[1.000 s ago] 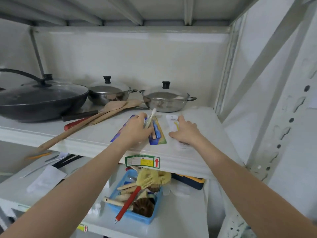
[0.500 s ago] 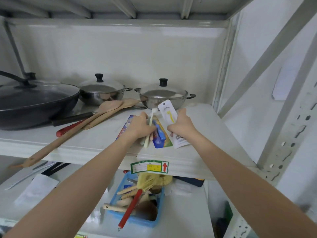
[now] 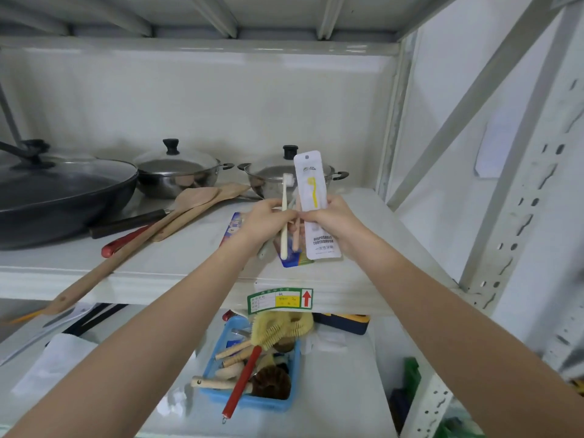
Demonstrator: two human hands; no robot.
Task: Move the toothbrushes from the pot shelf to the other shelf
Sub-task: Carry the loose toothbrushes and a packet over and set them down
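White metal shelving (image 3: 177,273) fills the frame, its upper board carrying a black lidded wok (image 3: 60,197), two lidded steel pots (image 3: 180,175) and long wooden spatulas (image 3: 189,210). Both bare forearms reach up and forward from the lower corners, meeting above the front half of that board.

The left hand (image 3: 268,222) is curled closed around loose toothbrushes: a cream-white toothbrush (image 3: 285,216) standing nearly upright, bristles at the top, and a pale pink toothbrush handle (image 3: 295,238) just beside it; a greyish handle pokes out below the fist. The right hand (image 3: 335,222) pinches a white sealed packet printed "disposable toothbrush" with a yellow brush drawing (image 3: 311,191), held upright, thumb on its front face and fingers behind. The two hands touch at the fingertips, the packet just right of the loose brushes.

Beneath the hands a blue carded toothbrush pack (image 3: 292,262) lies flat on the board, mostly hidden. A green, yellow and red label (image 3: 279,301) sits on the board's front edge. On the lower shelf stands a blue plastic basket of scrubbing brushes (image 3: 249,371).
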